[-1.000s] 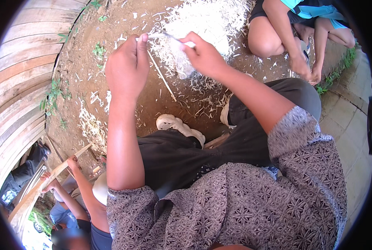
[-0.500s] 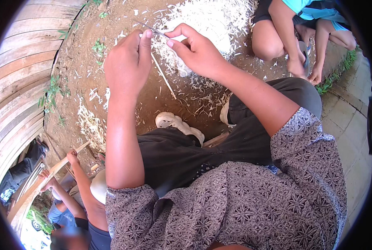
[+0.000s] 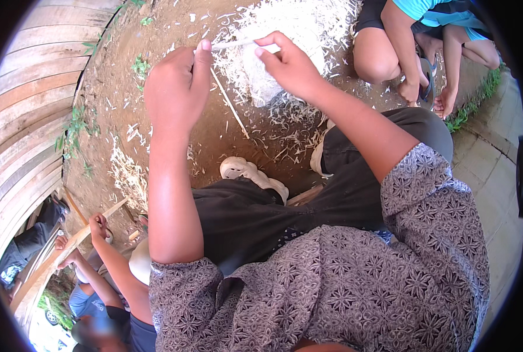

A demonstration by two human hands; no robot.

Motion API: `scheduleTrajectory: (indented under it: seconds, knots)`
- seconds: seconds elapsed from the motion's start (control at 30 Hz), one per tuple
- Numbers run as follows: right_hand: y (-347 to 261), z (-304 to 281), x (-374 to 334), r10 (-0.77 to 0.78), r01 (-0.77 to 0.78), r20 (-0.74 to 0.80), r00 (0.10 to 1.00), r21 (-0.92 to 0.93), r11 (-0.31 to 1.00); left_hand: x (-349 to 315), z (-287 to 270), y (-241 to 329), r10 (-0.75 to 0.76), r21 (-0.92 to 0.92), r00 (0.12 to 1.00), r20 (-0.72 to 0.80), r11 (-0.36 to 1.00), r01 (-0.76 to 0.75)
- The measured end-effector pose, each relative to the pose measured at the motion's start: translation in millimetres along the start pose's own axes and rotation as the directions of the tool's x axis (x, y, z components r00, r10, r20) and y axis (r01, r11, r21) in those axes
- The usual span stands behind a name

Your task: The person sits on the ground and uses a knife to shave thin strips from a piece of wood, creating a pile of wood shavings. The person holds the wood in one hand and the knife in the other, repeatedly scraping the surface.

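My left hand is closed with its thumb up, gripping one end of a thin pale strip. The strip stretches level across to my right hand, whose forefinger and thumb pinch its other end. It looks flat and bright; whether it is a wood sliver or a narrow blade I cannot tell. Both hands are raised over bare soil, near a heap of pale shavings. On the soil under my hands lies a slim stick.
At upper right another person's bare leg and hands are close by. Lower left, someone's hands hold a long wooden slat. A curved plank wall runs along the left, paving along the right. My pale shoe rests below.
The strip between my hands showed dark and slanted before; now it looks pale and nearly level. My right hand has moved slightly right, away from the left one.
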State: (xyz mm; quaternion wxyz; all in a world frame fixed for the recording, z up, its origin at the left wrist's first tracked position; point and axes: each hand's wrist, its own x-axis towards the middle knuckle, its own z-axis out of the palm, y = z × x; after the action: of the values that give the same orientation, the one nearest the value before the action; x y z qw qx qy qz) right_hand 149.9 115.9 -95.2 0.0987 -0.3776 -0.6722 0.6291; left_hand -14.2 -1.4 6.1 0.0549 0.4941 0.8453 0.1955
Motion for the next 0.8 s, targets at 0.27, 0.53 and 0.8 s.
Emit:
scheduleTrajectory:
  seconds: [0.27,0.53,0.8]
  knots:
    - [-29,17,-21,-0.195,0.193,0.027,0.980,0.058,0.979,-1,5,3,0.028,-0.003,0.999,-0.037,1.000,-0.028]
    - [65,-25,-3,0.150,-0.182,-0.133,0.980,-0.272,0.945,1,7,16,0.122,0.032,0.991,-0.053,0.992,-0.121]
    - [25,3,-6,0.028,-0.031,0.083,0.996,0.040,0.999,5,16,8,0.066,-0.234,0.981,-0.182,0.966,-0.108]
